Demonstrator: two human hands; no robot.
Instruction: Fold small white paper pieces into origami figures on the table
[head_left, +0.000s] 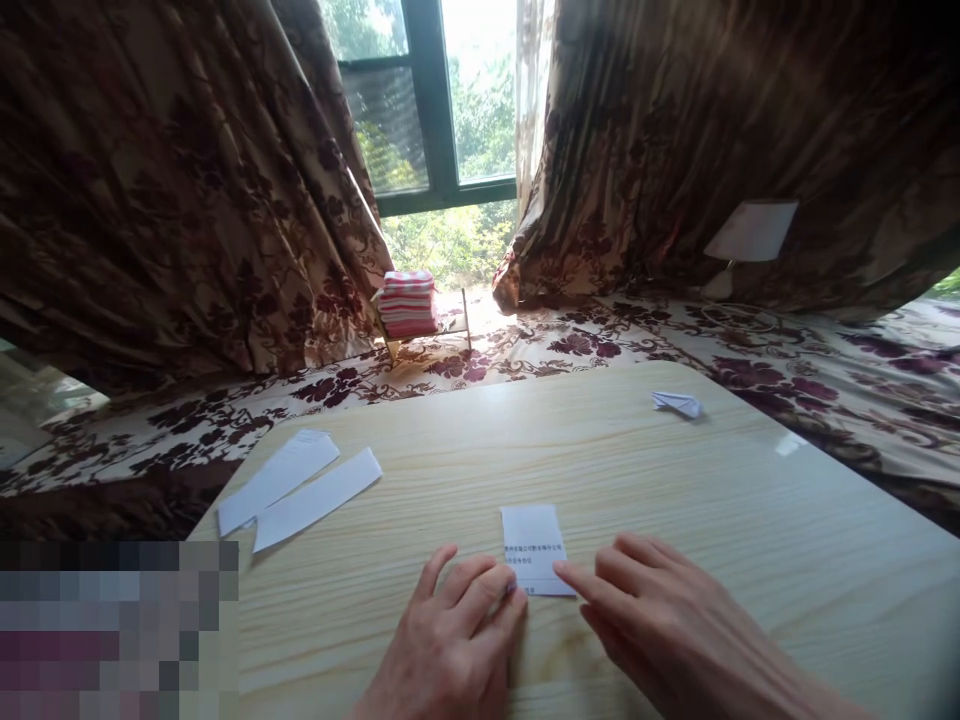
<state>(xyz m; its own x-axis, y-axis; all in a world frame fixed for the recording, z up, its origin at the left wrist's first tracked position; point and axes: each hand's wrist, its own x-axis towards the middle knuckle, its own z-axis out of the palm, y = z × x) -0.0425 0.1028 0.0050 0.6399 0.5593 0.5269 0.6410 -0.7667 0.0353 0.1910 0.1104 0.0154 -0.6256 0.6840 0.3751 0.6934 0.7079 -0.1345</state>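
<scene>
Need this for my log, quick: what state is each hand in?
Left hand: curled at the lower left of the printed paper; grip cannot be told.
Right hand: loosely open, index finger on the paper's right edge.

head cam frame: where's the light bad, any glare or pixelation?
All head view: the dark-green-framed glass window washes out near white at upper right; the brown floral fabric curtains sit mostly in shade; a small bright patch, likely a reflection, shows toward the right edge of the pale wood-grain table; the lower-left corner is pixelated.
</scene>
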